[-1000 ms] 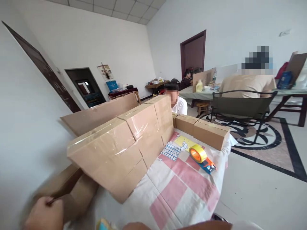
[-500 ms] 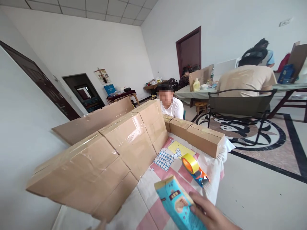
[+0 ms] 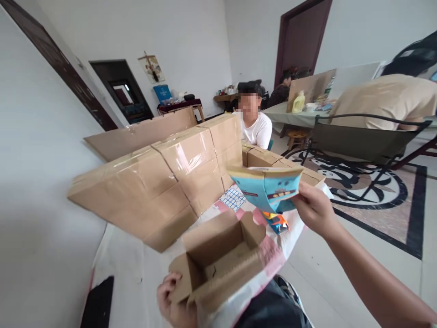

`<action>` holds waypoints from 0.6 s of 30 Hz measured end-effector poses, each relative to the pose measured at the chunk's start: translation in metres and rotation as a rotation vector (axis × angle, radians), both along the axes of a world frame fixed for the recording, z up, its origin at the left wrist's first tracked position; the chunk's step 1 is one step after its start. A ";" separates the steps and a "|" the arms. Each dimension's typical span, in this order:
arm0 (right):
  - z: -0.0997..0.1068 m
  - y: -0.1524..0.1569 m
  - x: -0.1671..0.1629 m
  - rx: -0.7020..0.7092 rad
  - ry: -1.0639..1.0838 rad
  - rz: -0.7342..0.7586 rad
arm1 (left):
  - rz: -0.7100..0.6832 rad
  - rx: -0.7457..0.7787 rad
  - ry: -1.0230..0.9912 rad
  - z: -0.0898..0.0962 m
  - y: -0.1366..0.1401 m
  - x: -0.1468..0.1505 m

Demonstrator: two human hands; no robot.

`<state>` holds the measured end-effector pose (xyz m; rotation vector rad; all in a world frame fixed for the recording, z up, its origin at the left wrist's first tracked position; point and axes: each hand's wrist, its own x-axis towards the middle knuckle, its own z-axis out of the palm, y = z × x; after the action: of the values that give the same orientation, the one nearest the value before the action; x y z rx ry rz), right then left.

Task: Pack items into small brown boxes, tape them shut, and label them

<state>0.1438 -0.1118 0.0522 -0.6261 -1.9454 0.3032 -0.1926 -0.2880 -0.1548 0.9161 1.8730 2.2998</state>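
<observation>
My right hand (image 3: 316, 209) is closed on the edge of a light-blue snack bag (image 3: 262, 189) with a tan top, raised above the table. Its top edge faces me, and its contents are hidden. My left hand (image 3: 174, 300) grips the near-left flap of an open cardboard box (image 3: 216, 237) at the table's front. Inside the box, a bare floor with a small dark mark shows. Behind the bag lies a tape dispenser (image 3: 277, 224), orange and blue, its roll hidden.
Taped cardboard boxes (image 3: 191, 168) form a wall on the left, and more boxes (image 3: 264, 157) line the far edge. A pink-and-white cloth (image 3: 271, 255) covers the table. Across it sits a person in a white shirt (image 3: 257, 130). A folding chair (image 3: 362, 141) stands at right.
My right hand has raised the snack bag and turned its top edge towards me. An open box is now in front, with my left hand on its flap. The view has tilted down.
</observation>
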 end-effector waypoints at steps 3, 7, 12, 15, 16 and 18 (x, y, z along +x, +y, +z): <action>0.028 -0.004 -0.033 0.017 -0.100 0.196 | 0.016 0.091 -0.051 -0.010 0.002 0.013; 0.029 -0.001 -0.091 -0.010 -0.531 0.572 | -0.003 0.088 -0.049 -0.013 -0.006 0.020; -0.031 -0.007 -0.151 -0.031 -1.145 0.597 | -0.030 0.029 0.034 -0.013 -0.029 0.012; -0.052 -0.009 -0.160 -0.104 -1.123 0.626 | 0.077 -0.001 0.070 -0.007 -0.029 -0.021; -0.052 -0.004 -0.158 -0.153 -1.013 0.661 | 0.117 -0.016 0.073 -0.004 -0.024 -0.037; -0.045 0.020 -0.147 -0.280 -0.733 0.639 | 0.161 -0.061 0.071 0.005 -0.006 -0.074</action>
<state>-0.0036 -0.0919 0.0072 -0.2768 -2.8234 0.8441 -0.2668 -0.2940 -0.1502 0.8812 2.1074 2.3100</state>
